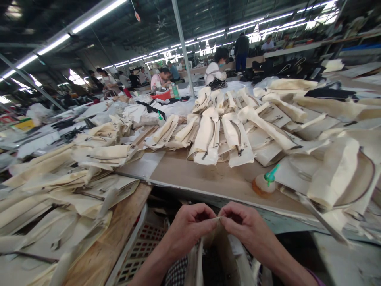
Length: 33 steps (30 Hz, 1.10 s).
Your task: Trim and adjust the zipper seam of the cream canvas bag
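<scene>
An open cream-coloured bag piece (pixel 220 244) stands upright in front of my body, its dark inside showing between the panels. My left hand (pixel 192 224) pinches its top edge between thumb and fingertips. Right beside it, my right hand (pixel 245 222) pinches the same edge, the two thumbs nearly touching. What lies exactly between the fingertips is small and partly hidden. Beyond my right hand, on the bench, stands a squat bottle with a green nozzle (pixel 266 182).
Cream bag pieces with zips (pixel 206 137) lie in rows on the workbench (pixel 184 174). More are piled on the wooden board (pixel 119 234) at left. A white plastic basket (pixel 143 248) stands beside my left forearm. Several people sit or stand at benches farther back.
</scene>
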Available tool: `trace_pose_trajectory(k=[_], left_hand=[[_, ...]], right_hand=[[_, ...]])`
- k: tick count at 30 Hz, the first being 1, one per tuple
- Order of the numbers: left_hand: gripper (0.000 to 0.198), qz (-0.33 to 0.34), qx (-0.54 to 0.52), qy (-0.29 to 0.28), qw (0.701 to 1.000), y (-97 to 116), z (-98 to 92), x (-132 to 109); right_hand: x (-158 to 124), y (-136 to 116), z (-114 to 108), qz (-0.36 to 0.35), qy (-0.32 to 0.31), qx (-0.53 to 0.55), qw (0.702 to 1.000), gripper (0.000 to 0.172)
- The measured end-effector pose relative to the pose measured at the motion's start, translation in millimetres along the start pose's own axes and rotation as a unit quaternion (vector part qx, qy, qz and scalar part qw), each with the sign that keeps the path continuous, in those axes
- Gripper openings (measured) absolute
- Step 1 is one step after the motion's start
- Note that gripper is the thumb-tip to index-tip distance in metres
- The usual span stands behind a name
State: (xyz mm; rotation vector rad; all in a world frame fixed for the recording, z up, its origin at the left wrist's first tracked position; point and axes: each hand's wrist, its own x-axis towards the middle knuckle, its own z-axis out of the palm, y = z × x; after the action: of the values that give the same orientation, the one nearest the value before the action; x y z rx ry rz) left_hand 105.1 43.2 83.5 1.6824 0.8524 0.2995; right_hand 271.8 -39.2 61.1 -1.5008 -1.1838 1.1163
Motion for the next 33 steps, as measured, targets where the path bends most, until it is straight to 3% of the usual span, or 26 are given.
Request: trace_pose_trajectory(k=[4,9,18,24,27,33], left_hand=[[0.019,-0.016,-0.021,0.008,1.000,-2,-0.8,1],[0.024,0.010,0.026,-0.001,1.000,5,-2.3,-4],[0.017,0.040,0.218,0.027,0.975,18,8.8,-10],[0.020,0.046,0.340,0.051,0.938,23,22.1,-13],[0.020,0.058,0.338,0.044,0.938,22,21.5,-9],[0.018,0.079,0.225,-0.036,0.970,13,6.0,10]], right_hand=[[5,2,-4,0.023,-0.037,0.045,0.998,0.017],[3,4,-12,0.027,-0.089,0.104,0.990,0.025],[-11,0,-9,-0.033,-0.023,-0.079,0.996,0.024],[-14,1,-11,-0.061,-0.020,-0.115,0.991,0.025],[-11,3,-17,-0.067,-0.039,-0.120,0.990,0.025],[0,6,-29,-0.053,-0.094,-0.101,0.989,0.025]])
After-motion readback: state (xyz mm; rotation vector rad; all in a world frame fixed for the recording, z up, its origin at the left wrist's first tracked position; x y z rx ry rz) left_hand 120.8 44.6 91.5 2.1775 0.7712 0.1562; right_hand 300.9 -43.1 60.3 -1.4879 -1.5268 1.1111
